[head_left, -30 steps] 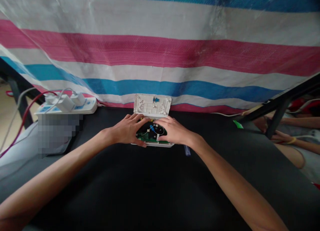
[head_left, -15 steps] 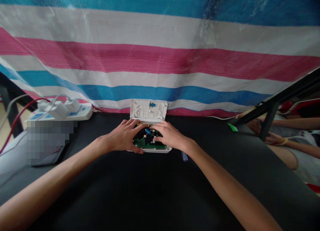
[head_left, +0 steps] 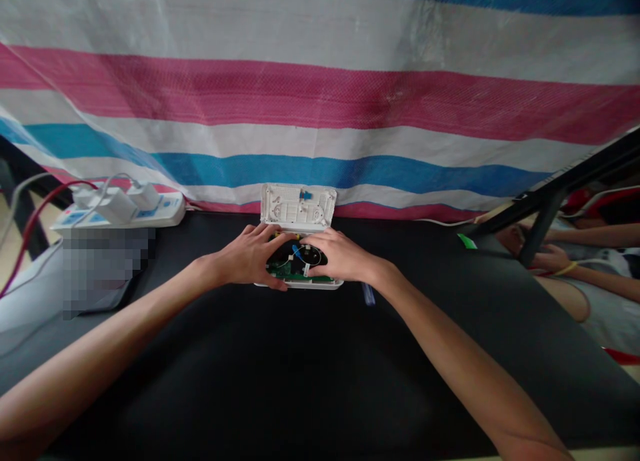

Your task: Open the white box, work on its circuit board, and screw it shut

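An open white router case (head_left: 299,286) lies on the black table with a green circuit board (head_left: 283,270) inside. Across the board runs a thin white cable (head_left: 313,247) in a curve, near a small blue connector (head_left: 297,251). My left hand (head_left: 246,256) grips the case's left side, fingers over the far edge and thumb at the near edge. My right hand (head_left: 345,256) reaches in from the right, fingers curled at the cable and thumb by a small white tag (head_left: 307,269). Its fingertips are partly hidden. Behind stands the upturned white cover (head_left: 299,208) with a blue piece.
At the left are a power strip (head_left: 170,210) with white plugs and a dark flat object (head_left: 107,301), partly blurred out. A clear bluish tool (head_left: 369,294) lies right of the case. A green scrap (head_left: 467,241) and another person's hands (head_left: 550,258) are farther right.
The view has tipped slightly down, so the striped sheet and table sit higher. The white cable now shows a rounder loop beside my right fingers. My left hand keeps its hold on the case.
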Motion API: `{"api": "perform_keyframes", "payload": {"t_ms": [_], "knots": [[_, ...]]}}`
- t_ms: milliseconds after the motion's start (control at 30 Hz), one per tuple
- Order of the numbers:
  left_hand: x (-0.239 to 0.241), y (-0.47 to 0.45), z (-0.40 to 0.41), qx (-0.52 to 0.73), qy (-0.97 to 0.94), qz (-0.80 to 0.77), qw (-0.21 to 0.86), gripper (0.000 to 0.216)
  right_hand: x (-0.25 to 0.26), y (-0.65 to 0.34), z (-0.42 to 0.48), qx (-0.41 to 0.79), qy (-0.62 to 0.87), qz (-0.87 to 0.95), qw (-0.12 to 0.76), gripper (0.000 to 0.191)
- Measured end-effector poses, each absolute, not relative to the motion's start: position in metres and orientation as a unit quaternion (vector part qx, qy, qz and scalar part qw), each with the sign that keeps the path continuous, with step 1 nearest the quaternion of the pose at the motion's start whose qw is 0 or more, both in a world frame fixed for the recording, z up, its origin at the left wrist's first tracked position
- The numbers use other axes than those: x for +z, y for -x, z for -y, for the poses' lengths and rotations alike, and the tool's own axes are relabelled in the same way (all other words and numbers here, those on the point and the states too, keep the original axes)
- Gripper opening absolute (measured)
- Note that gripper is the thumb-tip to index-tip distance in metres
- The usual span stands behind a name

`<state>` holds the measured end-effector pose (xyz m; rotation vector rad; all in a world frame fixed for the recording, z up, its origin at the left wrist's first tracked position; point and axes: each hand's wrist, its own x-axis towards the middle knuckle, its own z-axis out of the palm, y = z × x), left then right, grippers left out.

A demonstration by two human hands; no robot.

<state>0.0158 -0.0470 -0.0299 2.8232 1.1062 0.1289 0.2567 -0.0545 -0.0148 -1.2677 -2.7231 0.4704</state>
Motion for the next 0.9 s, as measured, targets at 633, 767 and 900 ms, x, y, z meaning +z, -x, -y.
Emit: {"api": "perform_keyframes", "payload": {"t_ms": [633,767,900], "knots": [[-0.029,-0.017,0.049,0.041,-0.927,-0.369,0.053,0.102,-0.028,-0.256,0.051,0.146,0.411,0.897,0.073,0.071],[-0.027,-0.017,0.049,0.049,-0.928,-0.364,0.06,0.101,-0.029,-0.256,0.05,0.154,0.411,0.895,0.084,0.073],[-0.026,-0.018,0.049,0.042,-0.926,-0.37,0.063,0.102,-0.029,-0.256,0.049,0.155,0.397,0.9,0.094,0.071]]}}
